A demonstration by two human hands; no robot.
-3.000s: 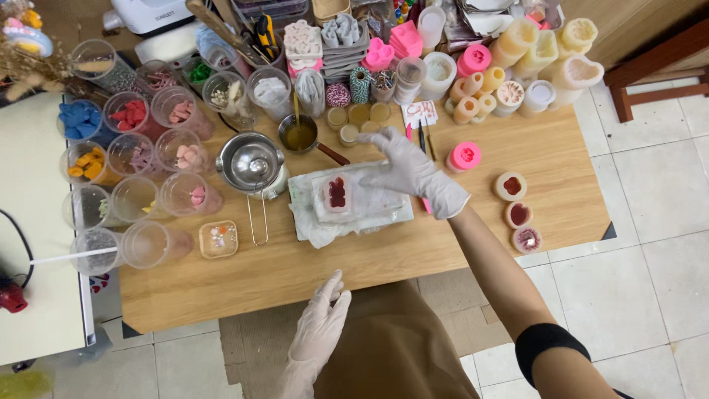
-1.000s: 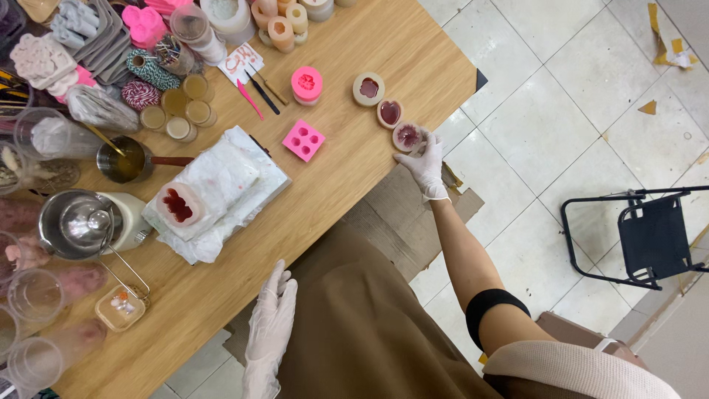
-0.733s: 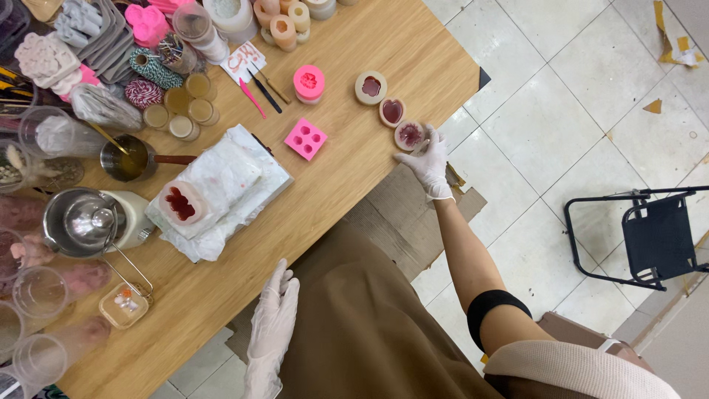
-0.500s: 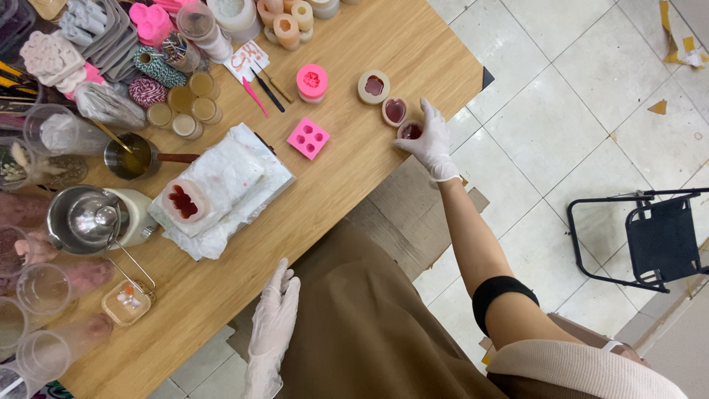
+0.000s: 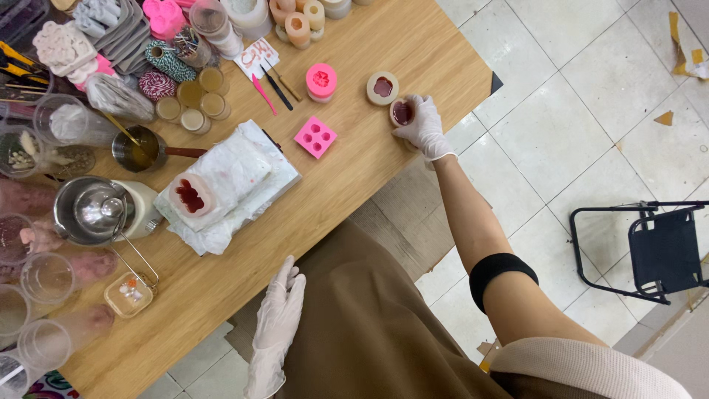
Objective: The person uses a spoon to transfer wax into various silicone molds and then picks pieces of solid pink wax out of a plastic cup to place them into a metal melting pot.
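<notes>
My right hand (image 5: 425, 127), in a white glove, reaches to the table's right edge. Its fingers curl around a small beige mould filled with red wax (image 5: 402, 112). A similar round mould (image 5: 382, 87) sits just beyond it, apart from the hand. A third mould seen earlier is hidden. My left hand (image 5: 279, 318), also gloved, hangs by my brown apron below the wooden table's (image 5: 347, 192) front edge, fingers apart and holding nothing.
A pink four-cavity mould (image 5: 315, 137) and a pink round mould (image 5: 321, 80) lie left of my right hand. A red-filled mould (image 5: 190, 194) rests on white cloth. A steel pitcher (image 5: 92, 210), wax pot (image 5: 136, 148) and cups crowd the left. A folding chair (image 5: 657, 247) stands on the tiles.
My right hand left the cloth, went to the moulds at the table's right edge and closed around one. The view swung right. My left hand stayed low by the apron.
</notes>
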